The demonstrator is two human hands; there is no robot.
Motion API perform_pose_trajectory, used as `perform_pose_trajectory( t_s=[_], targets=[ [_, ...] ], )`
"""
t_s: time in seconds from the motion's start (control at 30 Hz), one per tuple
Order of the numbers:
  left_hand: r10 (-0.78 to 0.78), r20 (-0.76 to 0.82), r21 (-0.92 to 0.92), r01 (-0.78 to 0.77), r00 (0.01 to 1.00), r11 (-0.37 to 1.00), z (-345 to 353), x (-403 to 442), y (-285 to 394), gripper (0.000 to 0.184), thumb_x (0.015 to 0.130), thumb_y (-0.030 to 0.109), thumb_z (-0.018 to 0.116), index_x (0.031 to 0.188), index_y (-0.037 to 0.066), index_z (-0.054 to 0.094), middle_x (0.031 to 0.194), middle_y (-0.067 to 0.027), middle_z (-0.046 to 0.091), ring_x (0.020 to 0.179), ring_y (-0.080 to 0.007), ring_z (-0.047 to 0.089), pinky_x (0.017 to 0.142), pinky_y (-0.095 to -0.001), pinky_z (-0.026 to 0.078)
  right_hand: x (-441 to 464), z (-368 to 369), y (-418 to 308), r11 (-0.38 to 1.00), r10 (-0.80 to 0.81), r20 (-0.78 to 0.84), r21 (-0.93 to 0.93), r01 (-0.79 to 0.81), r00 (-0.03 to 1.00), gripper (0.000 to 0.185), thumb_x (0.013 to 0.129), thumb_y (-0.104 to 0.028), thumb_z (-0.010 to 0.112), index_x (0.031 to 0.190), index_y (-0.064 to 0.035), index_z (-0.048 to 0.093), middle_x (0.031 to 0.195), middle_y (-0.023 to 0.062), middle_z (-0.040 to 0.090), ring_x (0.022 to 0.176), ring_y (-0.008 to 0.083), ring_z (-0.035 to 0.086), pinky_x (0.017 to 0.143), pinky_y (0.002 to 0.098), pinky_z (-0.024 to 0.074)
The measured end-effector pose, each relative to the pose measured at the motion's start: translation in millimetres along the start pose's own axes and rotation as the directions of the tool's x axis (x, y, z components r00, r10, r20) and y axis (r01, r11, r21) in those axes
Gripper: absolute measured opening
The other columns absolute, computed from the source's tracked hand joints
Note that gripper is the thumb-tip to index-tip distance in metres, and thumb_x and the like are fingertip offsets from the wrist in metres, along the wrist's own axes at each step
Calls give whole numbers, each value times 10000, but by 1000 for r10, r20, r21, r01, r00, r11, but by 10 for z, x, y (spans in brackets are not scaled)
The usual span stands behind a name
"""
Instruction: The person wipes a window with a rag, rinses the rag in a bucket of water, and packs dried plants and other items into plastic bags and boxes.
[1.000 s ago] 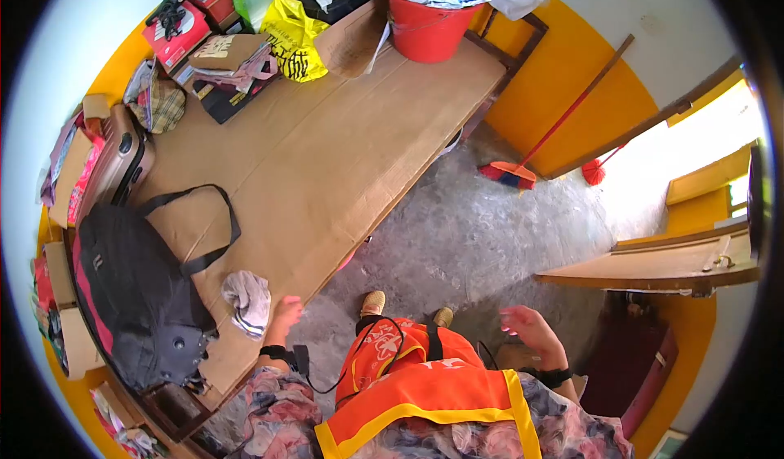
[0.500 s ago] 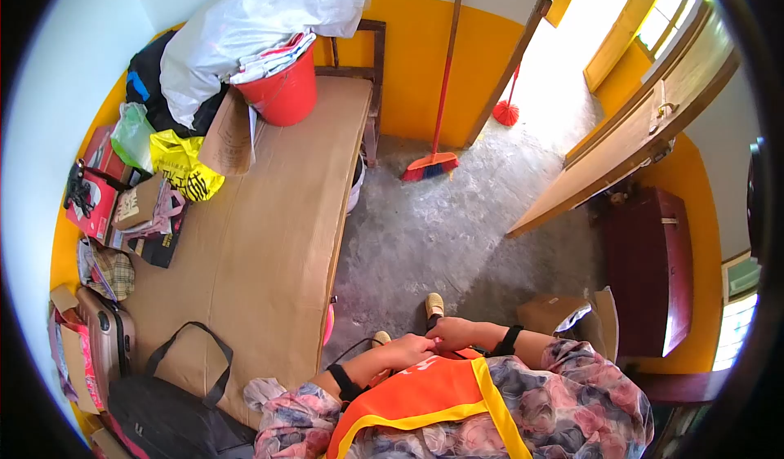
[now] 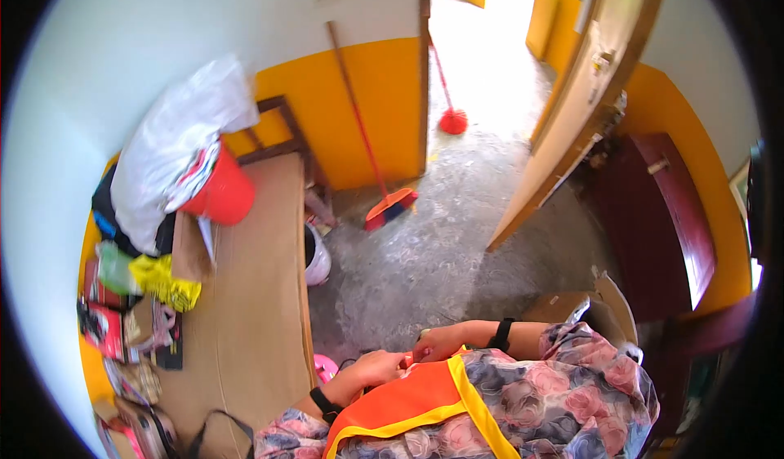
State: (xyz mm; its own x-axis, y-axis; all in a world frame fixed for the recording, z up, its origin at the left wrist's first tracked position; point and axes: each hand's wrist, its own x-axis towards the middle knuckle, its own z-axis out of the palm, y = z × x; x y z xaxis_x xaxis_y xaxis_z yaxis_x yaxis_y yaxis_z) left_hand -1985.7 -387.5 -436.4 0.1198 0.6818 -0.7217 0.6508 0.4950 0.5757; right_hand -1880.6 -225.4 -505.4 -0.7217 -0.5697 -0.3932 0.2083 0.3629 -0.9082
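My left hand (image 3: 380, 367) and my right hand (image 3: 437, 343) are close together in front of my body, fingers curled. Both appear to pinch the upper edge of the orange vest (image 3: 400, 402) with yellow trim, where a bit of orange shows between them. The fingertips are partly hidden. Black bands circle both wrists, and flower-patterned sleeves (image 3: 600, 377) cover the arms above them.
At left is a cardboard-covered bed (image 3: 253, 296) holding a red bucket (image 3: 224, 189), a white sack and bags. A broom (image 3: 392, 206) leans on the wall by the open door (image 3: 563, 116). A white bucket (image 3: 318, 259), a cardboard box (image 3: 616, 308) and a dark red cabinet (image 3: 641, 222) stand around the floor.
My view has tilted up and turned, so the bed has shifted left and the doorway shows more. My hands remain together at the vest, slightly farther apart.
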Motion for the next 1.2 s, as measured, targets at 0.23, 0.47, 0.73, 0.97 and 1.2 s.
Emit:
perform_pose_trajectory(
  t_s=[0.23,0.47,0.73,0.97,1.2],
  targets=[
    [85,115,194,-106,990,975,-609,365,399,379,753,384,556,998,95,582,907,-171,612,866,-317,581,721,-390,449,-432,-429,-24,980,74,-171,-168,-103,982,254,764,-296,544,931,-124,627,876,108,633,801,285,591,690,371,453],
    [330,24,-133,-324,944,936,-918,793,528,294,791,284,550,1000,80,586,935,-152,610,915,-303,563,805,-372,412,-630,-818,156,990,124,-372,-20,-141,920,229,739,-273,561,871,-103,640,817,125,631,751,284,600,666,372,457],
    [287,82,-74,-282,954,957,-1749,1531,203,306,796,283,563,1019,73,570,921,-132,621,871,-255,593,744,-346,449,-772,-1886,627,993,108,-679,36,-115,726,184,791,-222,573,876,-61,602,782,131,607,673,193,570,665,317,463],
    [173,252,26,-185,952,982,-2996,1919,136,395,721,387,609,980,90,597,893,-121,624,842,-257,599,711,-347,455,-1036,-3204,473,987,110,-826,158,38,553,164,808,-179,586,912,-53,587,763,32,598,712,83,525,654,264,457],
    [286,225,277,-343,931,898,-3621,2530,201,269,744,308,567,895,88,604,762,-115,624,718,-287,607,638,-388,456,-1045,-3914,601,988,131,-825,152,-7,550,136,836,-160,543,881,-43,595,774,64,609,704,135,560,662,284,462]
  ],
)
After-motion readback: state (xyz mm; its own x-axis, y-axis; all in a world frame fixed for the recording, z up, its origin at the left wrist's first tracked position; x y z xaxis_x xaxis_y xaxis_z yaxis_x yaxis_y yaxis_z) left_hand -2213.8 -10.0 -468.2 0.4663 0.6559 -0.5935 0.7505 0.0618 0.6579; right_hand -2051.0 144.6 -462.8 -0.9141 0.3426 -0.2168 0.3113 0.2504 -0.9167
